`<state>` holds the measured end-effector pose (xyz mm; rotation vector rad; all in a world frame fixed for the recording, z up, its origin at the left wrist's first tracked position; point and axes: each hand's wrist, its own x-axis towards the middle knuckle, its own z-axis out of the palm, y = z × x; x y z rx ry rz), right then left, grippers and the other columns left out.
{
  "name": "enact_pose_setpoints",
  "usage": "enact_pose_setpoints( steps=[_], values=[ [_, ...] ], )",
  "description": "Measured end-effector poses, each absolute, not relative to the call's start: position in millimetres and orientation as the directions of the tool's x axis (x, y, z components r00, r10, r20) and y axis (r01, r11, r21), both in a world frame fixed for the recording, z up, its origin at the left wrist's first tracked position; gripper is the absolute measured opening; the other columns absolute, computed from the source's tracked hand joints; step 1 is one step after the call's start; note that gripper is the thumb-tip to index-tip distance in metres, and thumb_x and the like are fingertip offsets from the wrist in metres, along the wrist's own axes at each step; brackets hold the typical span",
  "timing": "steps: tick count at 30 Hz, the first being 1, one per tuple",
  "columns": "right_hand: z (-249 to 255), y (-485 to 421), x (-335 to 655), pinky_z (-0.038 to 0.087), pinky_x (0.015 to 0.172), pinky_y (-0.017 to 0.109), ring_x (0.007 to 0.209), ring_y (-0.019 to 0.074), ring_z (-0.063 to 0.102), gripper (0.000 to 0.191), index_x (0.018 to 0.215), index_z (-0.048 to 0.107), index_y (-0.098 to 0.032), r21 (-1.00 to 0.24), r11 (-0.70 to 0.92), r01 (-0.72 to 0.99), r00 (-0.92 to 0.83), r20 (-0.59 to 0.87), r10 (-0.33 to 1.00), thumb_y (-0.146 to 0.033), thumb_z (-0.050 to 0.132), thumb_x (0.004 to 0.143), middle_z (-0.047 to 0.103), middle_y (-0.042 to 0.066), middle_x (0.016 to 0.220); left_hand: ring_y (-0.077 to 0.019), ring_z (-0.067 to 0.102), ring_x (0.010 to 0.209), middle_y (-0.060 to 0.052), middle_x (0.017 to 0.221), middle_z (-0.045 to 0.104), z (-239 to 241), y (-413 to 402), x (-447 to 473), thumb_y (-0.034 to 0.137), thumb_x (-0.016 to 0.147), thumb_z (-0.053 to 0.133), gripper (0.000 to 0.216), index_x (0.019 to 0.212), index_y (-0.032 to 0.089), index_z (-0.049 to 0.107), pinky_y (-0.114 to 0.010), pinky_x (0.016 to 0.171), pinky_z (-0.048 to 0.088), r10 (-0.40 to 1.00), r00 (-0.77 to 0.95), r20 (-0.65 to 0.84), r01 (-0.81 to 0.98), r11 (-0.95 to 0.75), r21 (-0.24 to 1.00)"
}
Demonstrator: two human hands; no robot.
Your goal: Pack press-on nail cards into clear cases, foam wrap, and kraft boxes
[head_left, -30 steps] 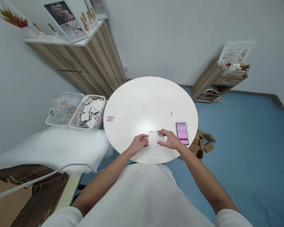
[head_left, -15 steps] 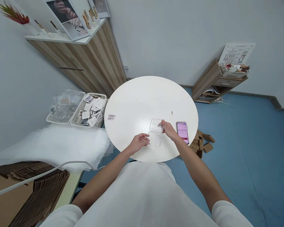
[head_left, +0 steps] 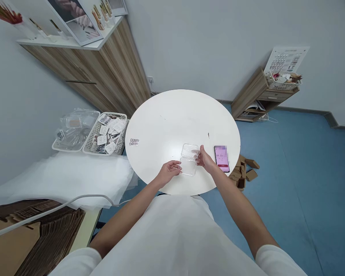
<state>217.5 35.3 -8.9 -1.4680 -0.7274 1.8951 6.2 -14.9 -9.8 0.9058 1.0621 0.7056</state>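
A clear plastic box (head_left: 188, 167) is held over the near part of the white round table (head_left: 172, 115), its hinged lid folded back away from me. My left hand (head_left: 169, 171) grips the box's left side between thumb and fingers. On the opposite side, my right hand (head_left: 204, 159) has its fingers at the box near the hinge, thumb pointing up. Right of that hand lies a phone (head_left: 221, 158) with a pink timer screen. A small sheet of press-on nails (head_left: 134, 142) rests at the table's left edge; its details are too small to read.
Left of the table stand a white basket of cards (head_left: 106, 134) and a tray of clear plastic packaging (head_left: 74, 130). White foam sheets (head_left: 97, 172) lie nearer me, with a pale cable (head_left: 83, 196) across them. Small cardboard boxes (head_left: 241, 172) sit on the floor at right.
My right hand has shifted down from the lid to the hinge area of the clear box, thumb now raised. The left hand keeps its grip. The view has moved slightly.
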Motion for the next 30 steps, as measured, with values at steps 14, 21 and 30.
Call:
enact_pose_setpoints(
  steps=[14, 21, 30],
  values=[
    [-33, -45, 200, 0.045, 0.071, 0.032, 0.07, 0.0122, 0.053, 0.047, 0.108, 0.058, -0.021, -0.905, -0.424, 0.037, 0.102, -0.419, 0.902, -0.041, 0.062, 0.065, 0.056, 0.005, 0.097, -0.0125, 0.06, 0.075, -0.004, 0.086, 0.06, -32, -15, 8, 0.027, 0.068, 0.062, 0.036, 0.102, 0.017, 0.056, -0.03, 0.073, 0.047, 0.851, 0.22, -0.477, -0.017, 0.492, 0.87],
    [-39, -43, 171, 0.046, 0.074, 0.035, 0.066, 0.0115, 0.055, 0.045, 0.108, 0.056, -0.019, -0.901, -0.43, -0.059, 0.152, -0.434, 0.888, -0.038, 0.061, 0.068, 0.056, 0.003, 0.088, -0.0132, 0.061, 0.077, -0.004, 0.084, 0.062, -45, -14, -5, 0.027, 0.07, 0.061, 0.044, 0.112, 0.018, 0.048, -0.032, 0.077, 0.046, 0.886, 0.189, -0.424, -0.019, 0.435, 0.9],
    [-58, -42, 154, 0.046, 0.069, 0.032, 0.067, 0.0131, 0.056, 0.045, 0.105, 0.056, -0.019, -0.894, -0.448, -0.028, 0.292, -0.436, 0.852, -0.038, 0.063, 0.065, 0.059, 0.004, 0.084, -0.0146, 0.055, 0.088, -0.007, 0.104, 0.056, -63, -6, -17, 0.03, 0.076, 0.054, 0.032, 0.107, 0.02, 0.054, -0.028, 0.072, 0.046, 0.907, 0.221, -0.358, 0.252, 0.301, 0.92]
  ],
)
